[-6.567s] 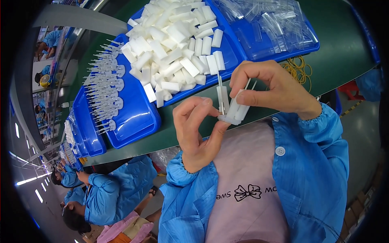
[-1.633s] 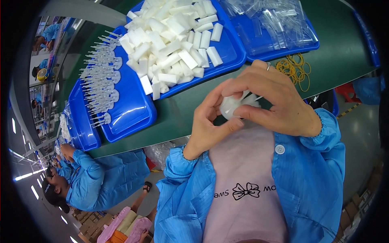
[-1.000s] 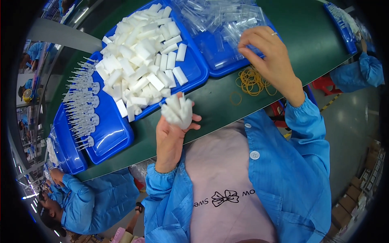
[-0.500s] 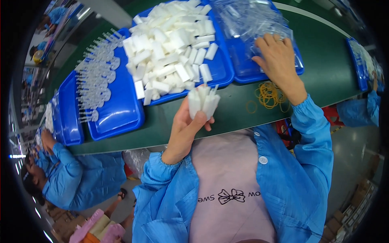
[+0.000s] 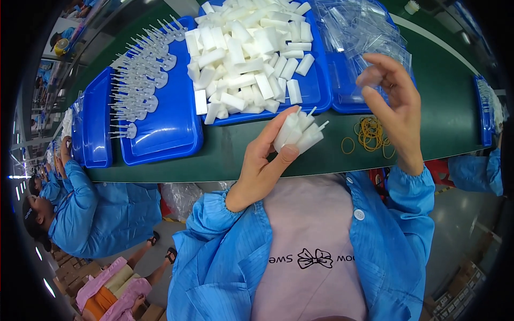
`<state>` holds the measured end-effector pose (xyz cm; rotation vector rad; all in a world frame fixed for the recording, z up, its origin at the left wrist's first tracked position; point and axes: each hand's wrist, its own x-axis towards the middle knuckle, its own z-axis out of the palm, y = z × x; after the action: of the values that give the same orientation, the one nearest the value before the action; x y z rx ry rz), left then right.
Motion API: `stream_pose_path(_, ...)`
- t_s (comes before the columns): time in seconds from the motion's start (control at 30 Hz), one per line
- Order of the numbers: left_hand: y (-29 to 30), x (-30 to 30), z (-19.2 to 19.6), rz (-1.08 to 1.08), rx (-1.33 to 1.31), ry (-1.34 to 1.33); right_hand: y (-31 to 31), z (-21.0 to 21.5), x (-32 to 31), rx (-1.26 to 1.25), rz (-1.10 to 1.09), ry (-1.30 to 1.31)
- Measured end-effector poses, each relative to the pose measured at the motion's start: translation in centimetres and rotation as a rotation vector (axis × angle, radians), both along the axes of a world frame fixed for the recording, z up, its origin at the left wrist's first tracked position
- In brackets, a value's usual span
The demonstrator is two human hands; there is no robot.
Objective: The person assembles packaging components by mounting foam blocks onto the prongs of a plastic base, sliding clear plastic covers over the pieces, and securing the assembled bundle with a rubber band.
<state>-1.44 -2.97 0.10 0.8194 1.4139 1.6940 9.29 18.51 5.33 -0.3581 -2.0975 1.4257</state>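
Observation:
My left hand grips a small bundle of white plastic pieces with thin stems sticking out, held above the green table's near edge. My right hand is raised over the right blue tray and pinches a clear plastic bag between thumb and fingers. More clear bags are heaped in that tray. The middle blue tray is piled with white plastic blocks.
Yellow rubber bands lie on the green table under my right hand. A left blue tray holds rows of clear stemmed parts. Other people in blue coats sit along the left and right.
My right hand left the bundle, reached to the tray of clear bags and lifted one bag. My left hand kept the bundle of white pieces.

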Motion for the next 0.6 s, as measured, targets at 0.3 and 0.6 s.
stream_pose_path(0.3, 0.3, -0.1, 1.5, 0.023, 0.036, 0.48, -5.1, 0.7, 0.7, -0.276, 0.14, 0.197)
stream_pose_path(0.6, -0.1, 0.1, 2.1, 0.094, 0.042, 0.583, -6.0, -0.1, 1.0, -0.22, 0.047, 0.206)
